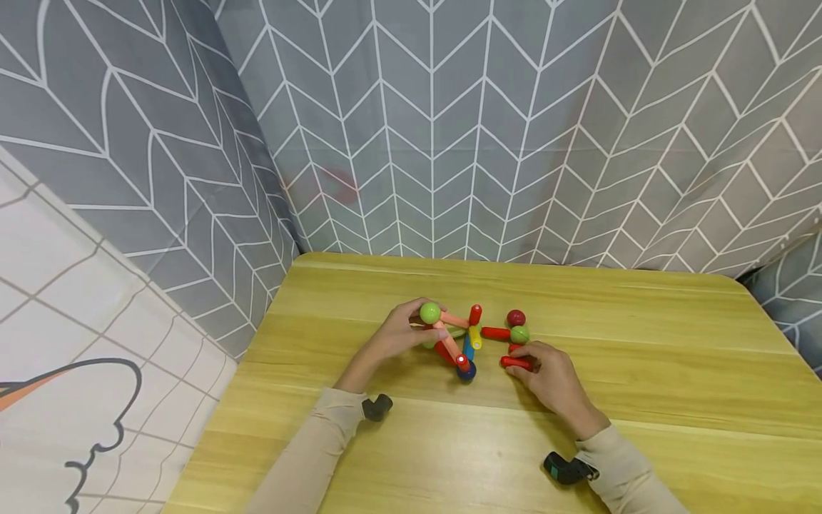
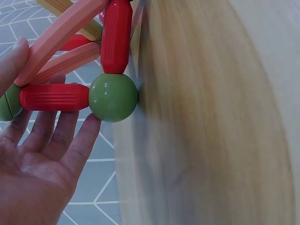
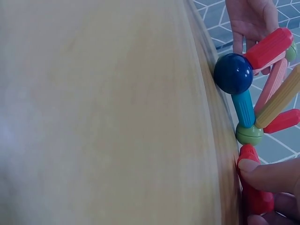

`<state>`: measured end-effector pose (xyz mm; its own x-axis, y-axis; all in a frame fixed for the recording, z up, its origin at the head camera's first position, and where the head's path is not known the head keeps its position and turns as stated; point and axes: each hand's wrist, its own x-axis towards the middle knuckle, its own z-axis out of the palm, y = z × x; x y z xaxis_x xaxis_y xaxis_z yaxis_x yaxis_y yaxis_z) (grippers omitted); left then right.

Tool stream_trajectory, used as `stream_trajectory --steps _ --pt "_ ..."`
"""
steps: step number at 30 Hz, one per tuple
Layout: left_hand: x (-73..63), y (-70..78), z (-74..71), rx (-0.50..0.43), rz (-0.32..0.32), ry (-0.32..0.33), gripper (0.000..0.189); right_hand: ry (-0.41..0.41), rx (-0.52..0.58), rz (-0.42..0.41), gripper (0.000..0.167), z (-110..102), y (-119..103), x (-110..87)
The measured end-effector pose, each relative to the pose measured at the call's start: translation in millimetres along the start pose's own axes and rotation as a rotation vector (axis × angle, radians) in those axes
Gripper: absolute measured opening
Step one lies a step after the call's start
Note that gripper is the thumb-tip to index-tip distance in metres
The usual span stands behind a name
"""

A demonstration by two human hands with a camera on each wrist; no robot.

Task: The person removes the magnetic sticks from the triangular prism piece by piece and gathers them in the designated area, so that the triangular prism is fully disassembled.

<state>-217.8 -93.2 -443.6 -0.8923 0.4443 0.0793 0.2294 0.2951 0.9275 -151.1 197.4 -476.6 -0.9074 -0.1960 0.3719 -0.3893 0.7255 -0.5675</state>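
My left hand [image 1: 393, 335] grips one side of a frame of magnetic rods and balls, thumb near a curved pink rod [image 2: 61, 42] and fingers under a red rod [image 2: 54, 97]. A green ball [image 2: 113, 97] joins that rod to an upright red one [image 2: 116, 37]. Nearer me, the frame's dark blue ball [image 1: 467, 371] meets a blue rod [image 3: 243, 108]. A yellow rod [image 1: 475, 338] slants up from the frame's right part. My right hand [image 1: 554, 375] pinches a red magnetic rod [image 3: 255, 190] between thumb and fingers, its tip close below a green ball [image 3: 249, 134].
Beyond my right hand lie a dark red ball [image 1: 516, 318], a green ball [image 1: 519, 334] and a red rod [image 1: 496, 333]. The wooden table [image 1: 674, 357] ends at a patterned grey curtain [image 1: 449, 143]. Each wrist wears a black device, one by the right sleeve [image 1: 568, 469].
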Motion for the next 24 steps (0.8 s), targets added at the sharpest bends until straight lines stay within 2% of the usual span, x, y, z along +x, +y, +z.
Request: stream_trajectory --steps 9,17,24 --pt "-0.1 1.6 0.5 -0.006 -0.026 0.006 0.032 -0.013 -0.072 0.022 0.019 -2.0 1.2 0.5" --pt "-1.1 0.0 1.0 0.011 -0.048 0.023 0.038 -0.015 -0.069 0.041 0.019 -3.7 3.0 0.5" --pt "-2.0 -0.1 0.5 0.026 -0.039 0.004 0.040 0.001 -0.050 0.042 0.018 -6.5 4.5 1.7"
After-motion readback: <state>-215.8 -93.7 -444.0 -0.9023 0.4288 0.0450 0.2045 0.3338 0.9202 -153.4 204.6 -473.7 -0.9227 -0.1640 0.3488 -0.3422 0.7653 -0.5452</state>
